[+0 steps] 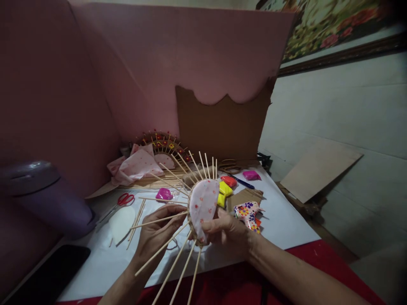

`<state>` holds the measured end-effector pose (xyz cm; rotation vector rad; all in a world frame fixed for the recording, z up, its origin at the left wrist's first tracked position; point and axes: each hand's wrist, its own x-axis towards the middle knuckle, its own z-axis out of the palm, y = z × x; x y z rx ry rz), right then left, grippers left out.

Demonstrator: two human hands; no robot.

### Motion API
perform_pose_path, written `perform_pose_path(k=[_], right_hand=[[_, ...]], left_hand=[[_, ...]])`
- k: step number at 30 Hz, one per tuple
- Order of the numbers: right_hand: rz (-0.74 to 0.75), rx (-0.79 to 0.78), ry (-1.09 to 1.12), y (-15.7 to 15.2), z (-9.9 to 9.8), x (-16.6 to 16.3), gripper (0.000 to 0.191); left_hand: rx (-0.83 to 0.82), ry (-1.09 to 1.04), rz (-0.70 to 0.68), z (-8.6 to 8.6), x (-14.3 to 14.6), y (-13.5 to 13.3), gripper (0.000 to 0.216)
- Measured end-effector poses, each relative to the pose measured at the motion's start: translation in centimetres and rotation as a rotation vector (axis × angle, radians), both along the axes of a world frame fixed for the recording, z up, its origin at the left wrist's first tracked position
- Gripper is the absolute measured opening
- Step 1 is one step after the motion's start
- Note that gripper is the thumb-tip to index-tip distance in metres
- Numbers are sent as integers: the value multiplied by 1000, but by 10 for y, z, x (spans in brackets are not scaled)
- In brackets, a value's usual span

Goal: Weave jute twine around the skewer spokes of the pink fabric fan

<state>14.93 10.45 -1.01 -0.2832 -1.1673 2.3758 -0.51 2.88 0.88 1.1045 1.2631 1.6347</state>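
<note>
A half circle covered in pale pink flowered cloth (205, 203) is held up above the table, its straight edge toward the right. Thin wooden sticks (171, 218) fan out from its curved rim, and brown twine (188, 203) runs along that rim between them. My right hand (224, 228) grips the lower straight side, thumb on the cloth face. At the curved rim, my left hand (162, 226) has its fingers pinched together among the sticks, apparently on the twine; the fingertips are partly hidden. A thin loop of cord (172, 243) hangs beside it.
A flowered glue gun (248, 214) lies right on cardboard, near yellow packets (224, 190). Red scissors (125, 199), a white cutout (122, 224) and loose sticks lie left. Behind are a finished-looking fan piece (165, 144), folded cloth (135, 165) and a cardboard sheet (222, 127). A black phone-like slab (54, 275) lies front left.
</note>
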Motion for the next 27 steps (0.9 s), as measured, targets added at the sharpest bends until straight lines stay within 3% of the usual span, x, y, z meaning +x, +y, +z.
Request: perform_pose_path(k=[5, 12, 19, 27], right_hand=[[-104, -152, -27, 1, -4, -1, 45], [-133, -324, -100, 2, -4, 1, 35], [-87, -348, -107, 1, 0, 3, 27], [3, -264, -82, 3, -3, 3, 28]], left_hand=[[83, 39, -46, 0, 5, -3, 7], [212, 286, -106, -5, 7, -3, 11], [183, 336, -140, -7, 5, -5, 12], [169, 434, -107, -7, 3, -3, 11]])
